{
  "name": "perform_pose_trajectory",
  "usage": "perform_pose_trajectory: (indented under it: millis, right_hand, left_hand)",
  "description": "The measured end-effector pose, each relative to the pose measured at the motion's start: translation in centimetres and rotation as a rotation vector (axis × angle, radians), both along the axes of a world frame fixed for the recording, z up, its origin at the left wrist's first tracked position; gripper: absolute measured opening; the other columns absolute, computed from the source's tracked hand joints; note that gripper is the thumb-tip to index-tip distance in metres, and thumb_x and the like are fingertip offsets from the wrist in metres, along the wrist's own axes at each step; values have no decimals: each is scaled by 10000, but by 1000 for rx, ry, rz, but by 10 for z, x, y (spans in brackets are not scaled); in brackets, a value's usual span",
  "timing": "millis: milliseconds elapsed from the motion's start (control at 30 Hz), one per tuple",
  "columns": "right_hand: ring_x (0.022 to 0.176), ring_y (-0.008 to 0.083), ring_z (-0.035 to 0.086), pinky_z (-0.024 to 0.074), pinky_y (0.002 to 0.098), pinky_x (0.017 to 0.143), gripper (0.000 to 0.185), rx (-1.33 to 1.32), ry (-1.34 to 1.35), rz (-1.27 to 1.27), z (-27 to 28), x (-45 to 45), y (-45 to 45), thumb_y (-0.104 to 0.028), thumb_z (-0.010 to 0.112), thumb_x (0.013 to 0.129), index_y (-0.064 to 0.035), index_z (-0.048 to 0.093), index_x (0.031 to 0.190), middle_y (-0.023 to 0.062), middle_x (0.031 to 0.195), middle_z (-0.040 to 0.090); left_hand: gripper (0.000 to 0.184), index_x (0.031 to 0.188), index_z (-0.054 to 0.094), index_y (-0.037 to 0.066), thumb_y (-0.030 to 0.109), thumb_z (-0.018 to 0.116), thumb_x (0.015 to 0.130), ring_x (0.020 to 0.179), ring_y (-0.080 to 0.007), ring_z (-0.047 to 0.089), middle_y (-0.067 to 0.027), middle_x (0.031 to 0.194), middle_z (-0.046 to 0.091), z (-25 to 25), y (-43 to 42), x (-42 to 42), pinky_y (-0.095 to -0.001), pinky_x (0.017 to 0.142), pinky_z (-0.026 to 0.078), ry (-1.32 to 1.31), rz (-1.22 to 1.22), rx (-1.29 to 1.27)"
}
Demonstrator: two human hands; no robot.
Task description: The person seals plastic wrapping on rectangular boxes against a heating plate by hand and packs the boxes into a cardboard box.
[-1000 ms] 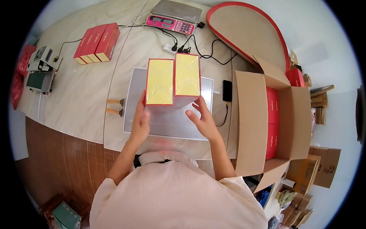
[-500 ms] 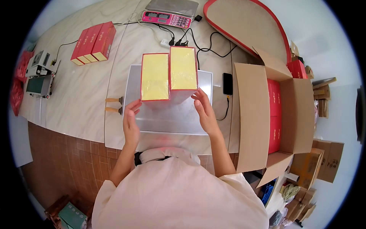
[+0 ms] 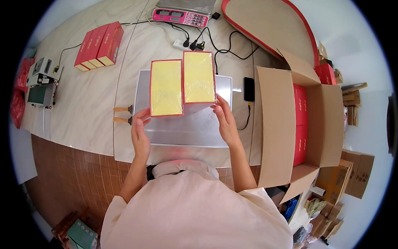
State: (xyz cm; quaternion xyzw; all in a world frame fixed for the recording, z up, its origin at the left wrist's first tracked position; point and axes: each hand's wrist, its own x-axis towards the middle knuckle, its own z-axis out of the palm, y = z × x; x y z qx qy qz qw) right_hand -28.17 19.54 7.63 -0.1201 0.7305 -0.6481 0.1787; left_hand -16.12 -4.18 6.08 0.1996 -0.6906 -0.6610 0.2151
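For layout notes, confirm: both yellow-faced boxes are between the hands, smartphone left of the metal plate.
Wrong side: the head view shows the smartphone right of the metal plate. Both yellow-faced boxes are between left hand and right hand.

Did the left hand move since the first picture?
Yes, the left hand has moved to the left, closer to the wooden handles.

Yellow stood out against marbled cream.
The two boxes were yellow edged in red, the bench cream with faint veining, the scale panel pink.
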Motion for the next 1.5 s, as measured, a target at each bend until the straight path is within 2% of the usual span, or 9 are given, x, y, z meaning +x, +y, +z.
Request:
perform_pose_trajectory:
  millis: [367, 767, 967, 1167, 1200, 1300, 1367, 1400, 1500]
  right_hand:
    - [1126, 205, 530, 388, 321, 978, 520, 5, 3, -30, 0, -38, -27, -370, 384, 1004, -3, 367, 1372, 150, 1256, 529]
    - [1113, 157, 503, 380, 290, 961, 473, -165, -155, -95, -32, -72, -51, -393, 366, 1005, -33, 474, 1292, 81, 1215, 544]
    - [1097, 147, 494, 364, 279, 967, 501, -356, -414, -116, -106, -83, -50, -432, 362, 997, -42, 471, 1292, 65, 1225, 529]
    - [1061, 130, 505, 415, 279, 902, 520, -507, -558, -119, -95, -70, -72, -457, 338, 997, -53, 444, 1307, 55, 1178, 534]
    - [1030, 123, 515, 428, 279, 870, 515, -518, -512, -96, -98, -68, -76, -452, 334, 999, -46, 456, 1291, 52, 1143, 546]
    - [955, 129, 539, 442, 285, 818, 532, -447, -451, -110, -84, -64, -74, -460, 299, 1002, -22, 506, 1222, 64, 1057, 578]
    - [875, 159, 559, 446, 301, 785, 614, -218, -340, -139, -67, -57, -72, -486, 232, 1001, 15, 570, 1108, 95, 957, 611]
    - [869, 169, 565, 450, 309, 788, 636, -146, -318, -125, -62, -50, -66, -497, 219, 999, 19, 576, 1103, 102, 953, 619]
    - [852, 199, 583, 460, 333, 797, 703, -3, -271, -40, -47, -16, -48, -528, 181, 991, 32, 594, 1089, 126, 939, 643]
  left_hand:
    - [448, 1150, 529, -30, 324, 294, 1009, 1055, -197, 547, -124, 1115, 580, 4, -9, -32, -347, 921, 432, -9, 7, -5]
    - [612, 1253, 468, -22, 505, 342, 970, 1081, -160, 521, -96, 1162, 548, -14, -21, -69, -307, 931, 405, -1, -82, 94]
    - [654, 1291, 430, -7, 550, 372, 953, 1077, -121, 514, -70, 1169, 535, -80, -35, -69, -275, 889, 433, 11, -265, 428]
    - [580, 1299, 431, 12, 486, 399, 967, 1088, -145, 532, -75, 1184, 545, -69, -29, -77, -288, 879, 463, 77, -273, 605]
    - [555, 1306, 433, 16, 453, 424, 965, 1108, -164, 534, -88, 1204, 548, -68, -28, -74, -296, 890, 465, 234, -387, 864]
    - [495, 1311, 447, 25, 370, 475, 957, 1140, -201, 537, -115, 1230, 555, -54, -24, -73, -315, 918, 460, 419, -534, 1203]
    - [457, 1289, 477, 22, 300, 532, 930, 1143, -235, 544, -133, 1227, 568, -56, -23, -68, -332, 939, 449, 247, -398, 584]
    - [453, 1270, 496, 16, 281, 562, 909, 1135, -251, 549, -138, 1219, 574, -64, -20, -60, -337, 943, 444, 53, -209, -108]
    - [517, 1221, 521, -21, 285, 647, 823, 1137, -280, 542, -145, 1225, 571, -10, -19, -43, -339, 925, 440, -338, -338, 387]
